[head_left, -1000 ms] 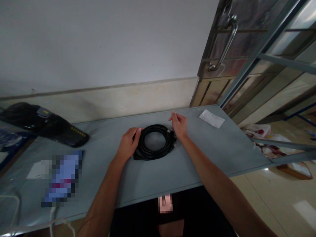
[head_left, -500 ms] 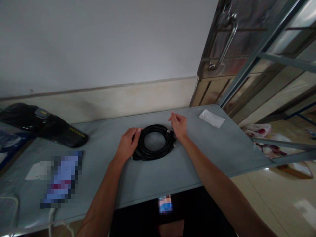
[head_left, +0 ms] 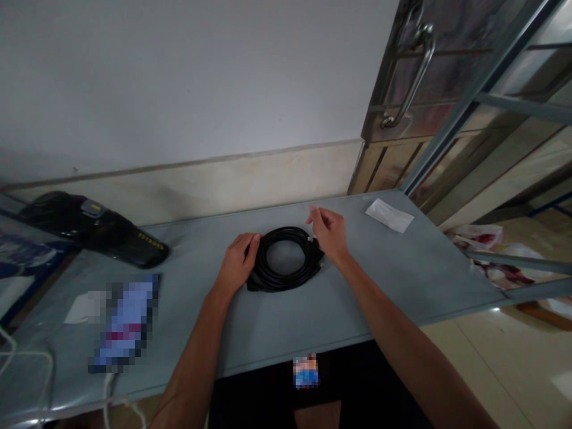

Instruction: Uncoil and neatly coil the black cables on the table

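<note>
A coil of black cable (head_left: 286,283) lies flat on the grey table (head_left: 402,268). My left hand (head_left: 236,265) rests on the coil's left side, fingers curled over the strands. My right hand (head_left: 329,233) is at the coil's right side, where a small pale connector end shows; thumb and forefinger are raised and pinched together, the other fingers curled against the cable.
A black case with yellow lettering (head_left: 96,229) lies at the back left. A blurred blue-and-white item (head_left: 125,319) sits left of me, white cords (head_left: 27,357) near the front left edge. A white paper slip (head_left: 389,214) lies at the back right. A metal door with handle (head_left: 409,71) stands right.
Both hands stay on the coil. The view has shifted slightly, and my right hand's fingers have lifted a little at the coil's right side.
</note>
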The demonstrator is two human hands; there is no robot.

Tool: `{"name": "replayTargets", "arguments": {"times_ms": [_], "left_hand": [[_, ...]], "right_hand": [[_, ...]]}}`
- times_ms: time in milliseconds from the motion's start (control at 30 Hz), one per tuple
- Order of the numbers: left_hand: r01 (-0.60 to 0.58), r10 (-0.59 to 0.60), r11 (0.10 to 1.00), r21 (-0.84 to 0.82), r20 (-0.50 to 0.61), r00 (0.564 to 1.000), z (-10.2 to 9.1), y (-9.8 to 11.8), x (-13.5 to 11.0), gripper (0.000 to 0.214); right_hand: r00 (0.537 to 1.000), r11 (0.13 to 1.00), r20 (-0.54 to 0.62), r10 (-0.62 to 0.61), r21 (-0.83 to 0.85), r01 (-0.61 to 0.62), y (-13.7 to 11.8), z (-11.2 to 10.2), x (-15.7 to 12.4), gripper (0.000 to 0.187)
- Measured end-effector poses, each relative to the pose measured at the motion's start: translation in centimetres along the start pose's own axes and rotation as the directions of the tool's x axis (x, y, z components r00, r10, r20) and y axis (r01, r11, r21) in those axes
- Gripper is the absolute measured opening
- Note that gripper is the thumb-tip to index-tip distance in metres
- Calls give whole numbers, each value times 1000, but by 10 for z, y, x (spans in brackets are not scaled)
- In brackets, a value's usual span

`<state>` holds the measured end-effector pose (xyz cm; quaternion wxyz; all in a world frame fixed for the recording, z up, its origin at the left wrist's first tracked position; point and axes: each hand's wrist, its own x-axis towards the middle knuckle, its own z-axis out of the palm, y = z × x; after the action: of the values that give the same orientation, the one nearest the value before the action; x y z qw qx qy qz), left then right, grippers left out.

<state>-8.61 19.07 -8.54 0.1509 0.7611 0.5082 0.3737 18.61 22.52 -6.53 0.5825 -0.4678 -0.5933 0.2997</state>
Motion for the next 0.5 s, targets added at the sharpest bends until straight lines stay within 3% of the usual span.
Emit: {"name": "replayTargets", "arguments": {"times_ms": [67, 100, 167, 233, 333, 500], "left_hand": [[-6, 6, 1000, -11, 3, 1000, 0, 1, 0, 46], [-12, 12, 1000, -11, 7, 1000, 0, 1, 0, 45], [-24, 24, 1000, -1, 10, 1000, -1, 1, 1, 44], [-29, 29, 999, 14, 6, 1000, -1, 1, 1, 41], [-29, 29, 999, 29, -1, 1000, 0, -1, 0, 39], [-41, 44, 998, 55, -55, 998, -3, -4, -1, 39]], "right_hand": [[975, 992, 204, -84, -70, 100, -20, -2, -20, 65], [939, 977, 317, -130, -121, 176, -28, -3, -32, 59], [832, 900, 512, -213, -228, 371, -38, -4, -56, 55], [724, 776, 640, -257, -310, 549, -38, -2, -76, 67], [625, 624, 739, -251, -371, 688, -25, 1, -89, 71], [589, 531, 786, -187, -423, 734, -6, 11, -80, 57]]}}
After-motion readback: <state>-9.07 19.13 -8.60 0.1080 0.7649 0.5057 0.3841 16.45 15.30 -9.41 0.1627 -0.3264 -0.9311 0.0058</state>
